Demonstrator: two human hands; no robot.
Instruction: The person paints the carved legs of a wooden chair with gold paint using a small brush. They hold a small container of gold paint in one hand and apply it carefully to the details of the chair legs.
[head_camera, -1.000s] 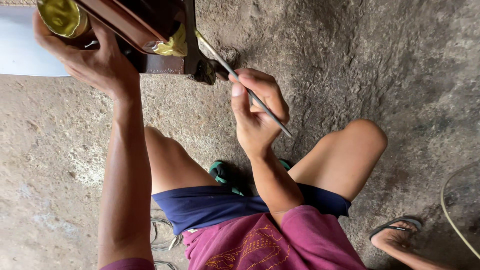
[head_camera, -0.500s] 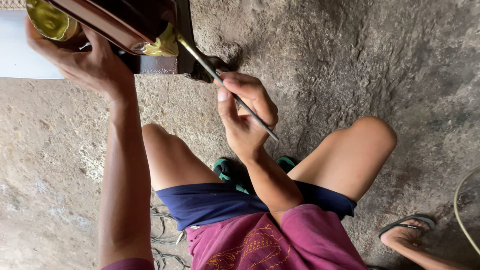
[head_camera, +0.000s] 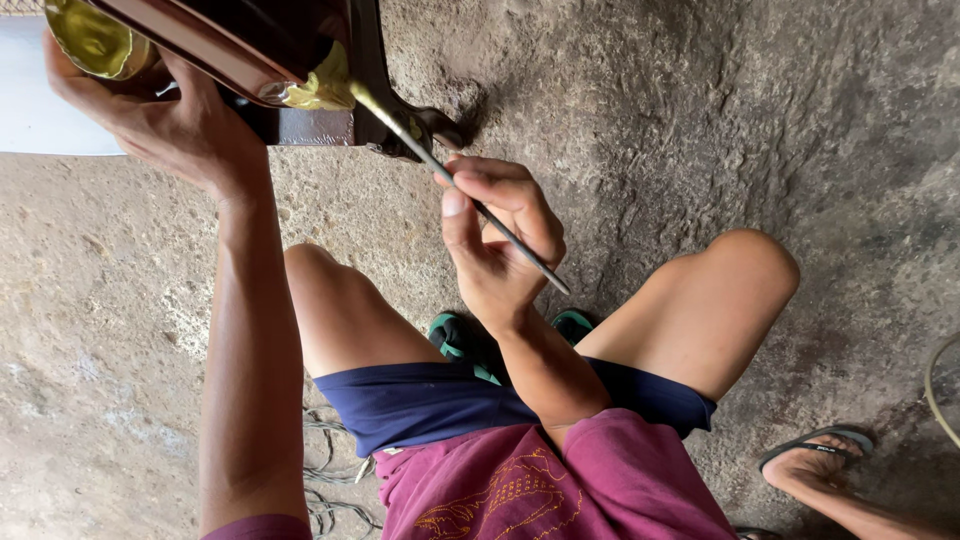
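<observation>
- Since half a second ago the right hand (head_camera: 498, 250) has dropped a little lower and the thin brush (head_camera: 455, 185) has swung steeper, its tip now sitting right in the yellow paste (head_camera: 318, 92) on the dark brown panel (head_camera: 230, 45).
- The left hand (head_camera: 170, 125) has hardly shifted; it is still wrapped around the underside of that panel at the top left, fingers closed on it.
- The right hand pinches the brush handle between thumb and fingers, clamped on it about midway, with the rear end of the handle poking out past the knuckles towards the person's right knee (head_camera: 745, 270).
- The two hands are apart, the left high and to the left, the right lower and nearer the middle.
- A second dab of yellow (head_camera: 95, 40) shows in a round hollow at the panel's top left corner, just above the left hand.
- A dark metal bracket (head_camera: 400, 115) hangs beneath the panel, close to the brush tip.
- The person squats on a rough concrete floor (head_camera: 750, 130), in navy shorts (head_camera: 420, 400) and a magenta shirt (head_camera: 560, 480), green sandals (head_camera: 455, 340) between the knees.
- Another person's foot in a dark flip-flop (head_camera: 815, 455) rests at the lower right, well apart from the work.
- Loose wire (head_camera: 325, 460) lies on the floor by the left thigh.
</observation>
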